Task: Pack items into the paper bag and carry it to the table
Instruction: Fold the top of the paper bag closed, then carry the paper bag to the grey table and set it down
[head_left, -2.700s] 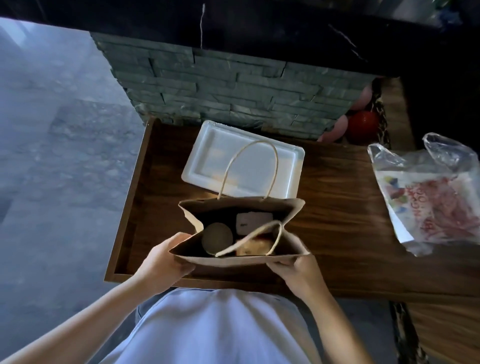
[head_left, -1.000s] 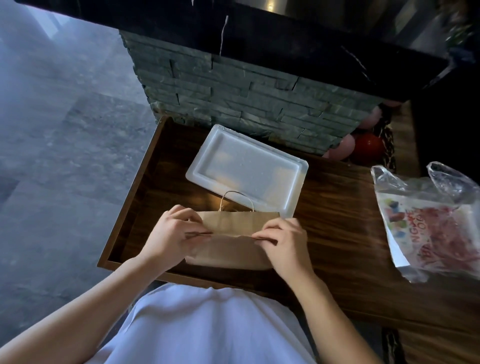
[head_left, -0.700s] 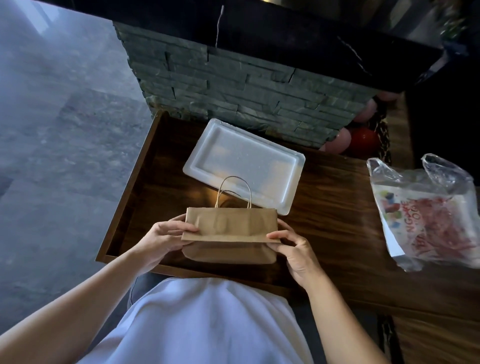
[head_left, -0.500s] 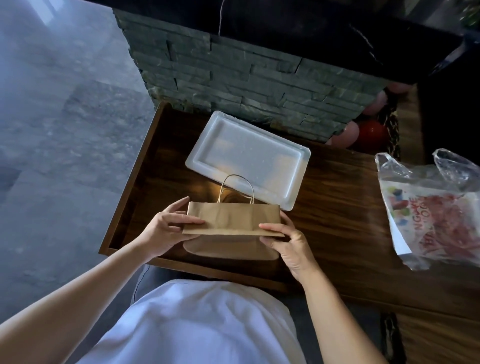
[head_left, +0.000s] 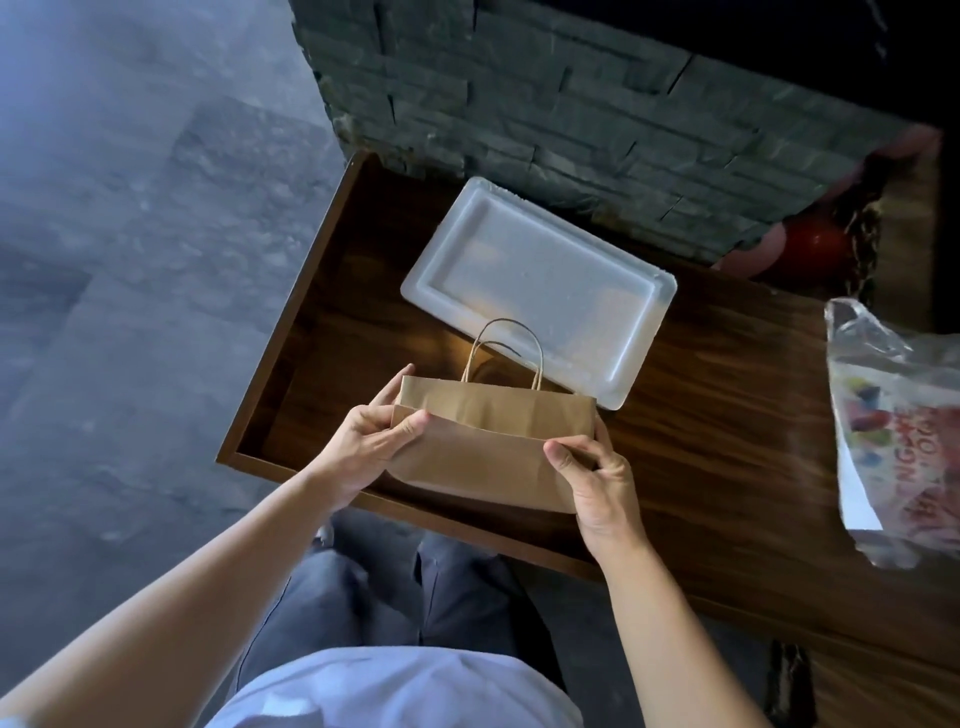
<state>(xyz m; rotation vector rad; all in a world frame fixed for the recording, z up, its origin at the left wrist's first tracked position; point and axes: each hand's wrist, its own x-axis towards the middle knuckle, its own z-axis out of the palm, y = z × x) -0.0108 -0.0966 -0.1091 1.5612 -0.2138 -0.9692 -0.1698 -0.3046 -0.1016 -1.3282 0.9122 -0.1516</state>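
Note:
The brown paper bag (head_left: 488, 457) stands near the front edge of the dark wooden table (head_left: 701, 447), its top folded flat so the contents are hidden. Its twine handles (head_left: 504, 353) stick up behind the fold. My left hand (head_left: 363, 441) pinches the bag's left end at the fold, thumb on top. My right hand (head_left: 597, 473) grips the right end, thumb on the front face and fingers behind.
A white foam tray (head_left: 540, 286) lies empty just behind the bag. A clear plastic bag with a printed packet (head_left: 898, 431) sits at the right. A grey stone wall (head_left: 571, 119) borders the table's far side, red balls (head_left: 810, 249) beside it. Grey floor lies left.
The open bag was folded shut at the top. Both hands have shifted to grip its two ends, and my view has tilted further down, showing my legs.

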